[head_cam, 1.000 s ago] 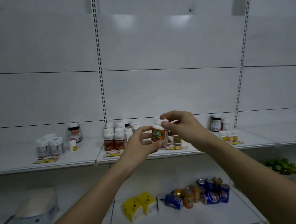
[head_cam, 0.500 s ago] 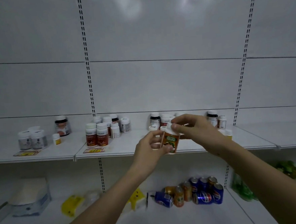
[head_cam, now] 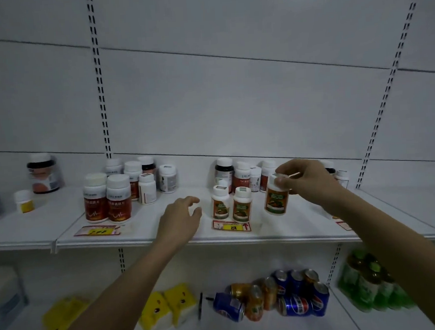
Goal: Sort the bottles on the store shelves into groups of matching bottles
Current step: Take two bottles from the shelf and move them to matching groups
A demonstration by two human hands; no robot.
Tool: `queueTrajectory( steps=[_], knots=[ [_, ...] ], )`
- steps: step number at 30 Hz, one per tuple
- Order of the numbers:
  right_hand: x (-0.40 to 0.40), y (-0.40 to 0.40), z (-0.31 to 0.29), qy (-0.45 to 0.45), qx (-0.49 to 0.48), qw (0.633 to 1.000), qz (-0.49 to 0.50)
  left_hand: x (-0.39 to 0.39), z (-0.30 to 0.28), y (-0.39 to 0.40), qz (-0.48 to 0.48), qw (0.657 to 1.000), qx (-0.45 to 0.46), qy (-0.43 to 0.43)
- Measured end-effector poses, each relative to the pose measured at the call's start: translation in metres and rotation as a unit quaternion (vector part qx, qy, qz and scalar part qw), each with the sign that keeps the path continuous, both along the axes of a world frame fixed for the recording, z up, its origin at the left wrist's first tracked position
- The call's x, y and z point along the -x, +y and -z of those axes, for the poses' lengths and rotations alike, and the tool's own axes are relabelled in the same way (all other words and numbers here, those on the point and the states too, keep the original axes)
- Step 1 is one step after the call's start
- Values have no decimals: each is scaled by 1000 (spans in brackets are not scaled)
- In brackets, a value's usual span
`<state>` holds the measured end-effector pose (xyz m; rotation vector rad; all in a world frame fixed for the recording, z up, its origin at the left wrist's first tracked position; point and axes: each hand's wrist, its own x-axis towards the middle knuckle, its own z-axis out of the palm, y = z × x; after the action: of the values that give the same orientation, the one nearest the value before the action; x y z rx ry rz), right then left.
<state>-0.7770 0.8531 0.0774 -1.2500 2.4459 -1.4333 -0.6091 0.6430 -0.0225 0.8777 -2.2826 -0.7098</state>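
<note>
Since a moment ago your left hand (head_cam: pixel 182 213) has let go and hovers open, while your right hand (head_cam: pixel 305 178) pinches the orange-label bottle (head_cam: pixel 276 199) by its cap, just right of its two matching bottles (head_cam: pixel 230 205) on the shelf (head_cam: pixel 164 236), likely to extend that row.

**Where everything sits around my hands**

My right hand (head_cam: pixel 306 180) pinches the cap of an orange-labelled white plastic bottle (head_cam: pixel 276 196), just right of two matching orange-labelled bottles (head_cam: pixel 230 204) standing on the white metal shelf (head_cam: pixel 149 234). My left hand (head_cam: pixel 182 215), empty with fingers loosely curled, hovers just left of that pair. Behind the pair stands a cluster of white-capped bottles (head_cam: pixel 243 177). Well left of my left hand stand two large red-labelled bottles (head_cam: pixel 107 199). Below my right hand, on the lower shelf, lie blue and orange drink cans (head_cam: pixel 274 297).
</note>
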Motion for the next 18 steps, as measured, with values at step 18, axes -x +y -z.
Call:
queueTrajectory(
  steps=[18],
  knots=[
    [74, -55, 35, 64, -160, 977, -124, 36, 27, -32, -22, 971, 96, -218]
  ],
)
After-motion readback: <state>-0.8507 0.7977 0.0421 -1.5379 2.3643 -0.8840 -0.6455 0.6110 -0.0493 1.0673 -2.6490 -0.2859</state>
